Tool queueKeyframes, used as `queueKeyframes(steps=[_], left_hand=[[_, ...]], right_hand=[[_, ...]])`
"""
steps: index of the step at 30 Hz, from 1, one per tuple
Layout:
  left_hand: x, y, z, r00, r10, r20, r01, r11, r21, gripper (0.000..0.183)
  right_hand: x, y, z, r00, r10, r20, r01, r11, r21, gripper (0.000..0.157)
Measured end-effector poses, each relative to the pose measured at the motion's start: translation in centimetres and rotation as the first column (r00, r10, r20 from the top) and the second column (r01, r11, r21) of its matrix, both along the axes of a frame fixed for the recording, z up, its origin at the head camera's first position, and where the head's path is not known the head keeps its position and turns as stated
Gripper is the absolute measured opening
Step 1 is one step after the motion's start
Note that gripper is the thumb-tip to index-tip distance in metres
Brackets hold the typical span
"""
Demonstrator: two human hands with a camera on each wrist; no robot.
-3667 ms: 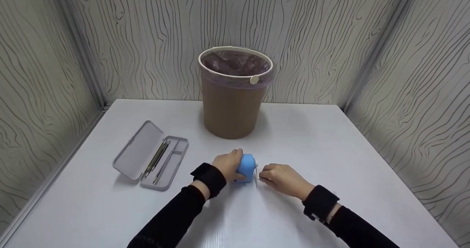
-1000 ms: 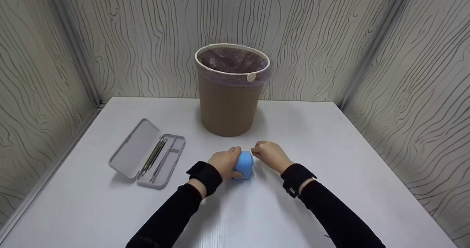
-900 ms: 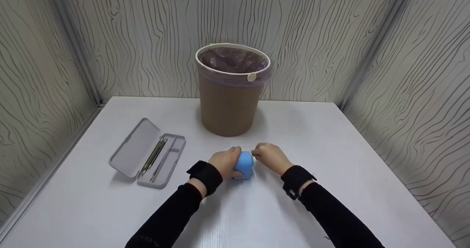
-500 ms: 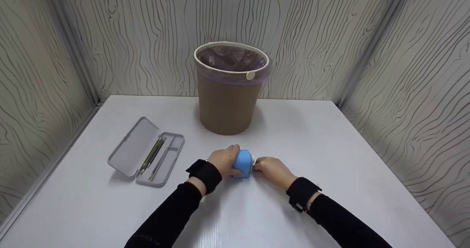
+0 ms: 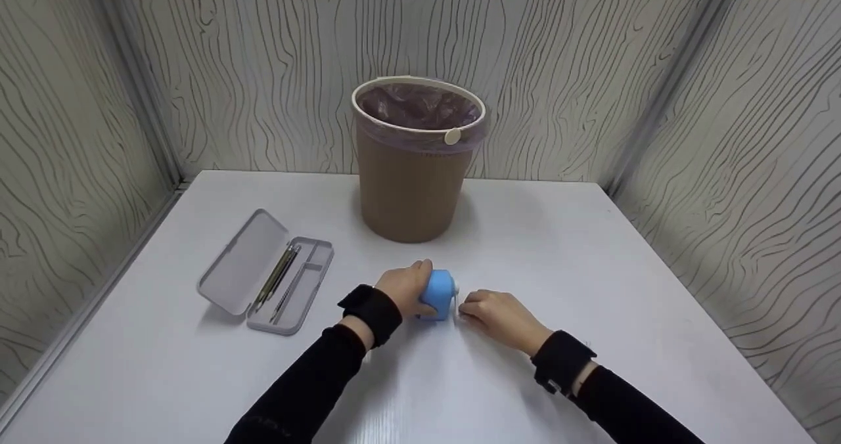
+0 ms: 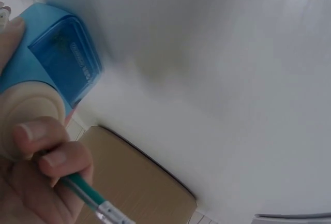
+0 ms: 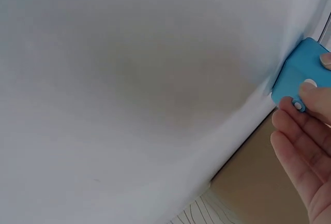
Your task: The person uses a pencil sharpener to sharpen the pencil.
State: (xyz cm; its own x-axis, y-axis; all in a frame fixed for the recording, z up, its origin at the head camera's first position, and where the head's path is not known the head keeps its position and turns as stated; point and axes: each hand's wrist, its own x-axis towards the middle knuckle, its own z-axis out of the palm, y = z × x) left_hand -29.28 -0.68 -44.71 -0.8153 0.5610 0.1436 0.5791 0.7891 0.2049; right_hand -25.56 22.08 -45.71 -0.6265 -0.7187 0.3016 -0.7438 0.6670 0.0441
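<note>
On the white table, my left hand (image 5: 402,291) grips a blue crank pencil sharpener (image 5: 436,296) lying on its side. In the left wrist view, a green pencil (image 6: 87,190) with a silver ferrule runs between that hand's curled fingers at the sharpener's round cream end (image 6: 31,107); its tip is hidden. A clear blue window (image 6: 68,61) shows in the sharpener's side. My right hand (image 5: 502,318) pinches the small knob (image 7: 298,105) of the crank on the opposite end, thumb and index finger on it, other fingers extended.
An open grey pencil case (image 5: 299,309) lies to the left, with several pencils (image 5: 276,280) inside. Behind the hands stands a brown bin (image 5: 409,198) with a purple liner (image 5: 420,102). Wood-patterned panels (image 5: 558,69) enclose the table's back and sides.
My right hand has swung with the crank from high beside the sharpener down toward the table on the near side. The left hand and sharpener stay in nearly the same place.
</note>
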Motion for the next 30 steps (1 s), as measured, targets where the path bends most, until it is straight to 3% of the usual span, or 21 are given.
queueKeyframes(steps=[8, 19, 25, 30], left_hand=[[0.2, 0.1, 0.2, 1.000, 0.012, -0.003, -0.012, 1.000, -0.018, 0.066], [0.3, 0.4, 0.2, 1.000, 0.012, -0.017, -0.013, 0.999, -0.030, 0.070], [0.1, 0.4, 0.5, 1.000, 0.007, -0.025, -0.008, 0.998, -0.065, 0.071], [0.1, 0.4, 0.4, 1.000, -0.003, -0.020, 0.001, 0.996, -0.084, 0.073]], right_hand=[[0.4, 0.2, 0.5, 1.000, 0.004, 0.030, -0.004, 1.000, -0.015, 0.009], [0.9, 0.8, 1.6, 0.999, 0.039, -0.012, -0.039, 0.998, -0.049, 0.010], [0.0, 0.8, 3.2, 0.992, 0.048, -0.114, -0.060, 0.993, -0.103, 0.009], [-1.1, 0.8, 4.0, 0.992, 0.043, -0.123, -0.058, 0.991, -0.123, 0.009]])
